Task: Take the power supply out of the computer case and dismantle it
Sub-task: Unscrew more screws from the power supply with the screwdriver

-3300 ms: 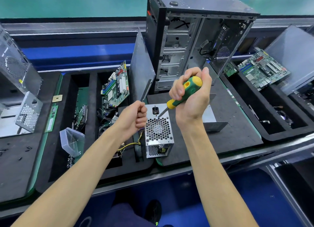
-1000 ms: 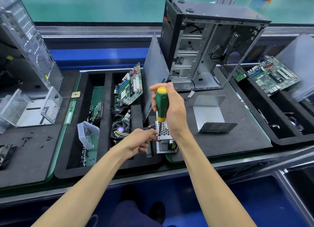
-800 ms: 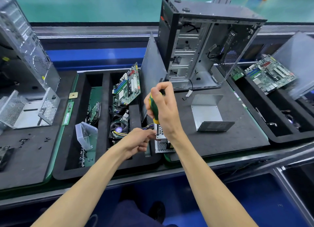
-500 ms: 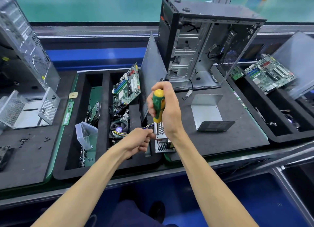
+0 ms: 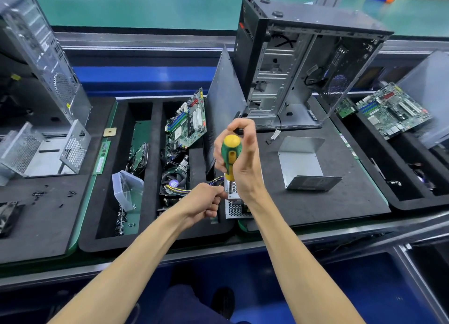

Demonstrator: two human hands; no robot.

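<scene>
The power supply point(image 5: 234, 208) stands at the mat's point(image 5: 340, 202) near-left corner, the open computer case point(image 5: 303, 64) behind it, a bent metal cover point(image 5: 303, 163) to its right, a compartmented tray point(image 5: 155, 168) holding a motherboard point(image 5: 187, 119) to its left

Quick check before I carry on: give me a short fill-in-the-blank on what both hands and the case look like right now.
1. The right hand holds a green and yellow ____.
2. The left hand steadies the ____ metal power supply from its left side.
3. The computer case behind stands with its side ____.

Missing words: screwdriver; perforated; open
</scene>
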